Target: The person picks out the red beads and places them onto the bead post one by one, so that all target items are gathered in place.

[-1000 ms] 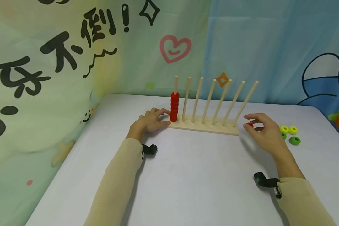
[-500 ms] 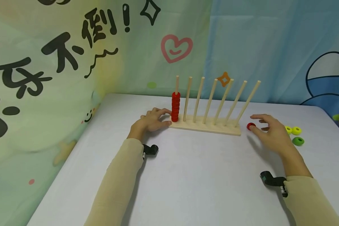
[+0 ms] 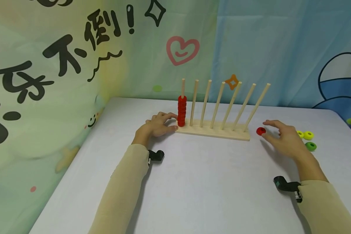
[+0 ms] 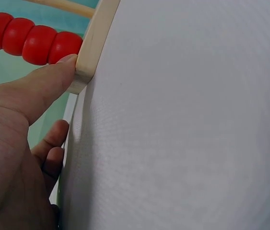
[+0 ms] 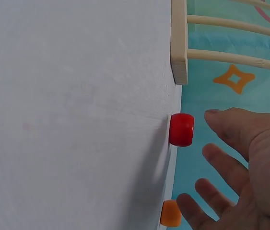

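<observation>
A wooden peg rack with a row of upright pegs stands on the table. A stack of red beads fills most of its leftmost peg. My left hand holds the rack's left end, thumb on the base's front corner and index finger near the back. Off the rack's right end, a loose red bead sits on the table. My right hand hovers beside it, thumb and fingers spread apart. In the right wrist view, a gap shows between the thumb and the bead.
Yellow beads and a green bead lie right of my right hand. An orange bead shows low in the right wrist view. A printed cloth backdrop hangs behind the white table.
My right hand has let go of the red bead, set down by the rack's right end, and drawn back slightly to the right. The left hand stays at the rack.
</observation>
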Motion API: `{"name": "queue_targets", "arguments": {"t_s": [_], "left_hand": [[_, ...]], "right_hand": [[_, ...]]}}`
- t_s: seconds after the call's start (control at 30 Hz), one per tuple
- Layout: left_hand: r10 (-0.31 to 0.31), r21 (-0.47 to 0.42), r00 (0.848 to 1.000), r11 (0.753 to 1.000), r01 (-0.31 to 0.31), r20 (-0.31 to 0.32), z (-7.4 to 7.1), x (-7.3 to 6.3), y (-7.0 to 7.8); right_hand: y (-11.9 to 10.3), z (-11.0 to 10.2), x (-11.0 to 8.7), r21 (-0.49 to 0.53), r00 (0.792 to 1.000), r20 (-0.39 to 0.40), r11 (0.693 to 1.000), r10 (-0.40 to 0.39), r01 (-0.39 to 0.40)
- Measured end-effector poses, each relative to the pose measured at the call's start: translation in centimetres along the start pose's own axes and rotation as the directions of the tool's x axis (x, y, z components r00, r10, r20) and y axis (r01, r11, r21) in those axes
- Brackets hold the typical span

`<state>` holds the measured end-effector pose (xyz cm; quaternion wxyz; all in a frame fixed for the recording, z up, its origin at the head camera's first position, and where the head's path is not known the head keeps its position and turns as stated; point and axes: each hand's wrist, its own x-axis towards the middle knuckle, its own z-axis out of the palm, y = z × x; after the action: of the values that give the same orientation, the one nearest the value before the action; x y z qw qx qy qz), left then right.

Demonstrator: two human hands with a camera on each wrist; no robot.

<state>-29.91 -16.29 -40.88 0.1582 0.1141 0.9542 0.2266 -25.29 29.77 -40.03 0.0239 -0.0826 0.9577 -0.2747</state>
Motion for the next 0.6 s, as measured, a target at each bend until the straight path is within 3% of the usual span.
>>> {"name": "queue_targets", "arguments": {"t_s": [0.37,0.6], "left_hand": [[0.005,-0.005,1.0,1.0,-0.005,-0.007,0.0,0.1,-0.1],[0.007,-0.014,1.0,1.0,-0.007,-0.01,0.0,0.0,-0.1]], "right_hand": [[-0.4,0.4,0.4,-0.026,0.991,0.129,0.999,-0.026,0.03],[-0.9,0.7,0.1,-0.05,0.989,0.131,0.995,-0.076,0.083]]}}
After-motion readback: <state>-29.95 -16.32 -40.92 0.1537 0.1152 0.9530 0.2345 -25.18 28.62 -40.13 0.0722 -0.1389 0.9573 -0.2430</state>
